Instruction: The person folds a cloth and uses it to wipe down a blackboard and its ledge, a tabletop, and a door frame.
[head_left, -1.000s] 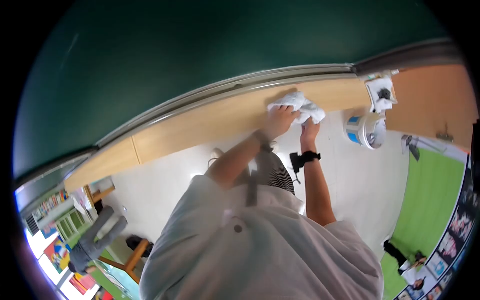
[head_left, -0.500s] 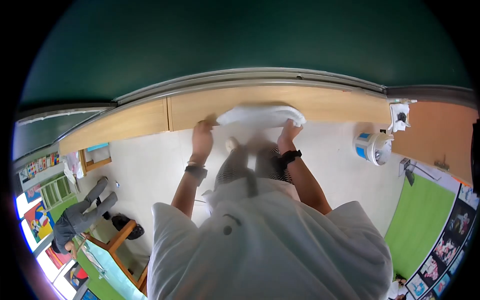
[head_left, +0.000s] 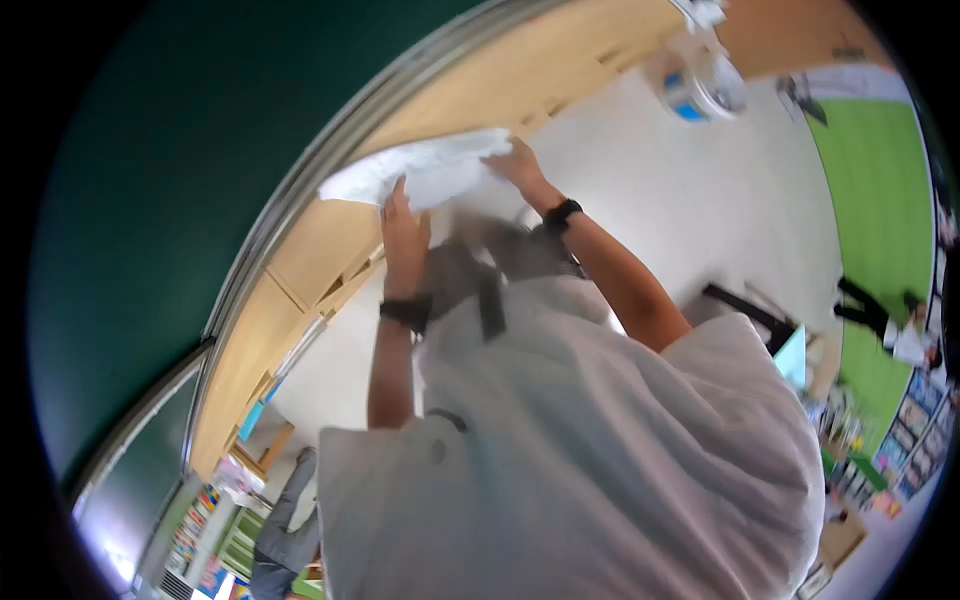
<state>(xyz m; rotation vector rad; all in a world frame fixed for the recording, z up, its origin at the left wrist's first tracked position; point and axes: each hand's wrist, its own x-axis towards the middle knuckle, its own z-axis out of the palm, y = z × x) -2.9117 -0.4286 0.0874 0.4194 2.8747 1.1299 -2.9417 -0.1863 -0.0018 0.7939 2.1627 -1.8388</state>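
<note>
A white cloth is spread out in front of me, over the light wooden ledge below the green board. My right hand grips its right end with bent fingers. At the cloth's lower left edge is my left hand, one finger laid up over the fabric and the others curled at the edge. Both wrists wear dark bands. Part of each hand's grip is hidden behind the cloth, and the picture is somewhat blurred.
The green chalkboard with its metal rail rises ahead and to the left. A white bucket with a blue label stands on the floor at upper right. One person is at lower left, another at far right.
My view has turned, so the board now slants to the left and the bucket sits higher. My left hand has come onto the cloth, which is spread flatter between both hands.
</note>
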